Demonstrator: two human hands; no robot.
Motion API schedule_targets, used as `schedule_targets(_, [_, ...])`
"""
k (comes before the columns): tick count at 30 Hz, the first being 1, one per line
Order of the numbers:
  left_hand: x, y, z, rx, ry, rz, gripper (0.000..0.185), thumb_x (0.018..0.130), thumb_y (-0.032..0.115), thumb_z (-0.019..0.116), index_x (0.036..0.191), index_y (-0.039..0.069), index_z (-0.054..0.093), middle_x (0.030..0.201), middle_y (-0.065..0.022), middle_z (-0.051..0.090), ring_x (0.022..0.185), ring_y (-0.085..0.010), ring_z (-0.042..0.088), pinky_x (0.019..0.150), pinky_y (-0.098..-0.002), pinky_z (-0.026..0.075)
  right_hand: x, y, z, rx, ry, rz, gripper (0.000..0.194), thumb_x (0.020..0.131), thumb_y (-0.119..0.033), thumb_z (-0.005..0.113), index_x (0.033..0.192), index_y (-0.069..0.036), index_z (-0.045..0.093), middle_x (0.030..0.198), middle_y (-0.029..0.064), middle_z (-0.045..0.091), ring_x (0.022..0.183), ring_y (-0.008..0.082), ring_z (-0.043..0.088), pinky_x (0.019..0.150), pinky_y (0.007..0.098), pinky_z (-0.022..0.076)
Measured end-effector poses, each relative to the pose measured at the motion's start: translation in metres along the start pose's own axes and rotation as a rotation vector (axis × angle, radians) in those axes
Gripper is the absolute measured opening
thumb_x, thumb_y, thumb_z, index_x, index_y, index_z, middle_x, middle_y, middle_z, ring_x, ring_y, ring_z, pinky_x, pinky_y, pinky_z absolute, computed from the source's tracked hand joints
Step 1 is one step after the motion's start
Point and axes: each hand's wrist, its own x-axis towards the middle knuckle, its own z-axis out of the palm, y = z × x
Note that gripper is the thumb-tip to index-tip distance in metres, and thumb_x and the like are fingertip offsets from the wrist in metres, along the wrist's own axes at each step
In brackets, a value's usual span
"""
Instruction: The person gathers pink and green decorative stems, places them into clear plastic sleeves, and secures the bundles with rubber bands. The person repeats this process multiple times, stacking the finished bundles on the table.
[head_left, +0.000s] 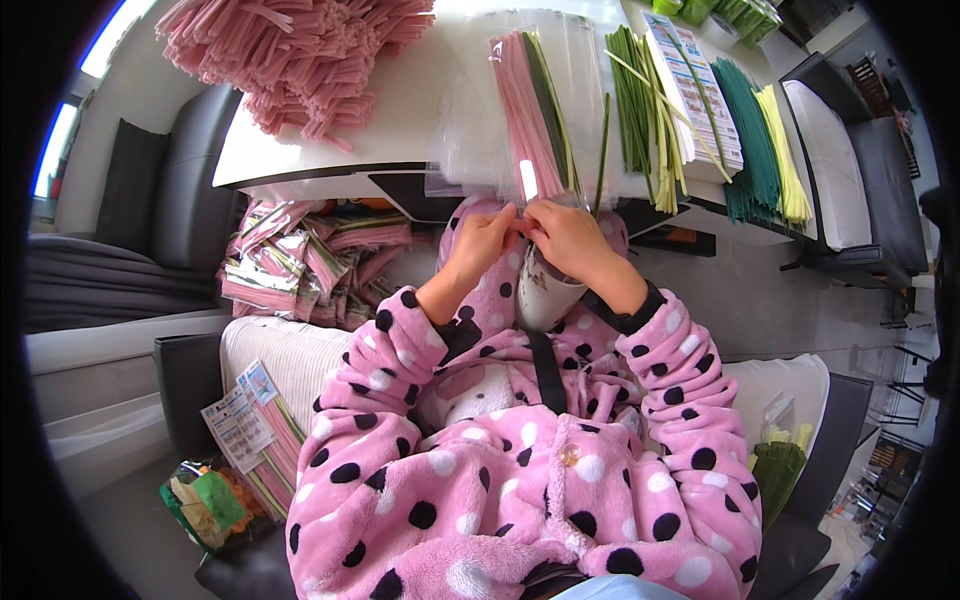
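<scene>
My left hand (484, 240) and my right hand (568, 236) meet at the near end of a clear plastic bag (527, 180). Fingers of both pinch the bag's end, though the exact grip is partly hidden. Inside the bag lie pink chenille stems (521, 97) and a few green ones (547, 105). It rests on a layer of flat clear bags (465, 142) at the table's near edge. Below my right hand, a white patterned cup (541, 296) sits tilted between my legs. Dark green stems (634, 97) and a stack of printed cards (697, 97) lie to the right.
A large heap of pink stems (300, 67) covers the table's left. Teal stems (746, 142) and pale yellow stems (784, 157) overhang its right edge. Filled bags (300, 262) are piled below the table at left. More stems with printed cards (247, 420) lie beside me.
</scene>
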Motion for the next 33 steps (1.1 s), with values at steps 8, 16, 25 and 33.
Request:
schedule_targets(8, [0.009,0.008,0.010,0.034,0.037,0.006,0.020,0.083,0.018,0.058,0.069,0.003,0.062,0.056,0.0022,0.048,0.043,-0.0048,0.036,0.039,-0.0205,0.023,-0.010,0.004,-0.005,0.221,0.103,-0.037,0.008,0.080,-0.008,0.057,0.084,-0.005,0.052,0.079,0.0089,0.056,0.068,0.0271,0.060,0.059,0.0374,0.0461])
schedule_targets(16, [0.017,0.010,0.001,-0.100,0.087,0.003,0.013,0.081,0.010,0.060,0.072,0.001,0.060,0.058,0.0036,0.044,0.043,-0.0037,0.032,0.038,-0.0202,0.020,-0.083,0.017,-0.093,1.152,0.621,0.294,0.005,0.089,-0.007,0.054,0.091,-0.003,0.054,0.088,0.0090,0.060,0.073,0.0142,0.062,0.060,0.0224,0.0514])
schedule_targets(25, [0.017,0.007,0.004,-0.116,0.082,0.050,0.013,0.080,0.011,0.058,0.072,0.000,0.060,0.059,0.0028,0.047,0.045,-0.0030,0.035,0.039,-0.0187,0.021,-0.096,0.029,-0.033,1.092,0.295,0.484,0.006,0.087,-0.004,0.056,0.089,-0.001,0.051,0.083,0.0083,0.060,0.073,0.0159,0.063,0.064,0.0254,0.0536])
schedule_targets(33, [0.017,0.005,0.003,-0.084,0.088,0.052,0.016,0.082,0.014,0.058,0.072,0.001,0.060,0.058,0.0038,0.046,0.044,-0.0028,0.034,0.039,-0.0190,0.021,-0.078,0.024,-0.025,0.995,0.382,0.382,0.005,0.087,-0.002,0.055,0.087,0.000,0.051,0.078,0.0045,0.058,0.071,0.0132,0.063,0.063,0.0239,0.0532])
